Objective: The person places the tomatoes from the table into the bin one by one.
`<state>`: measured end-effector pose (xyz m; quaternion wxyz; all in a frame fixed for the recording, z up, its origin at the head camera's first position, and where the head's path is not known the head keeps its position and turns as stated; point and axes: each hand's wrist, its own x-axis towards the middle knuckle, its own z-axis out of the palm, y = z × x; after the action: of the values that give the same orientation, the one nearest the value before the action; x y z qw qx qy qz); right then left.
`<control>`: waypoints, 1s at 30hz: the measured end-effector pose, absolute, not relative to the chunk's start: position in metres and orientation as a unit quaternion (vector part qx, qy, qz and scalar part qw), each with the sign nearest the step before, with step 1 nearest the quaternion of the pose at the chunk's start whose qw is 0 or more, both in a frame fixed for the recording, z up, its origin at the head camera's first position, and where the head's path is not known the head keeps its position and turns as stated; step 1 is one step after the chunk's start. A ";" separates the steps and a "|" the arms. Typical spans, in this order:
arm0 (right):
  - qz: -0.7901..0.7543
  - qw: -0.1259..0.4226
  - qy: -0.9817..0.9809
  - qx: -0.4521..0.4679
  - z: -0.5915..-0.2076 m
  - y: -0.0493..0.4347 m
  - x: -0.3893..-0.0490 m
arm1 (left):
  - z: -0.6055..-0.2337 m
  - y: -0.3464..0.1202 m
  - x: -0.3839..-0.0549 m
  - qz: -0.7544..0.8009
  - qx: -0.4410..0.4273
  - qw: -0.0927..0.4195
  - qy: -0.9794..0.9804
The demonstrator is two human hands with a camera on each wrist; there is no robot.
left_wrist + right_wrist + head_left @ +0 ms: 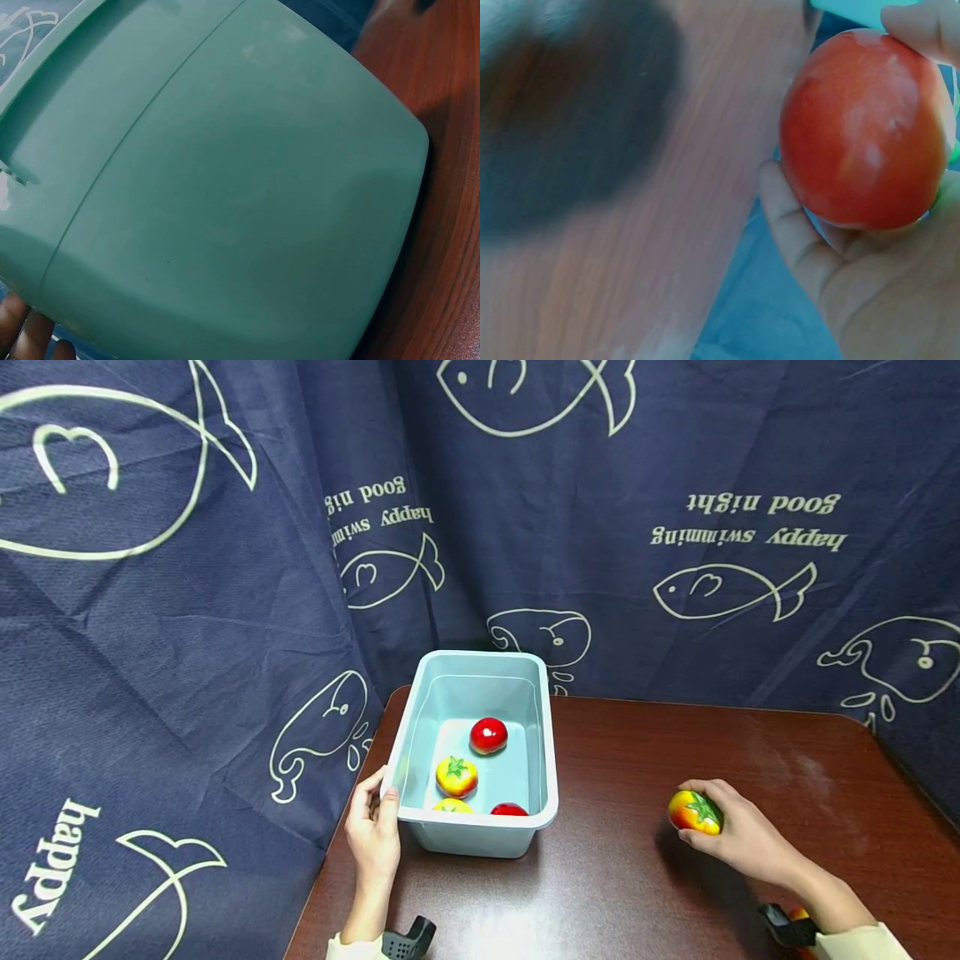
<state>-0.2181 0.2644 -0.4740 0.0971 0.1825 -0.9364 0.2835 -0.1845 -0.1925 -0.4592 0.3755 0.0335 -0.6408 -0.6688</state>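
A light blue plastic bin (551, 752) stands on the table, several toy tomatoes inside it. A red tomato (488, 736) lies toward its middle, with a yellow-red tomato (457, 777) nearer the front. My left hand (373, 831) grips the bin's near left rim, thumb on the edge and fingers along the outside. The bin's outer wall (240, 180) fills most of the left wrist view. Off to the right, my right hand (750, 839) holds a yellow-red toy tomato (696, 812) with green leaves above the table; its red side shows in the right wrist view.
Another red-yellow object (799, 913) is partly hidden behind my right wrist. The brown wooden table (615, 877) reaches back to a dark blue curtain (600, 527) with white fish prints, which also hangs along the left side.
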 end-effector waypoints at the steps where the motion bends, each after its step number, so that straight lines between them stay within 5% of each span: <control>1: 0.282 0.099 -0.936 0.186 -0.473 0.262 -0.219 | -0.459 -0.193 -0.185 -0.669 0.033 0.375 -0.641; 30: 0.301 0.112 -0.907 0.274 -0.430 0.189 -0.260 | -0.459 -0.193 -0.184 -0.660 0.038 0.376 -0.650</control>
<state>-0.2603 0.1891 -0.4300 0.1120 0.2736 -0.9067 0.3007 -0.1840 -0.1929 -0.4587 0.3759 0.0380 -0.6498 -0.6596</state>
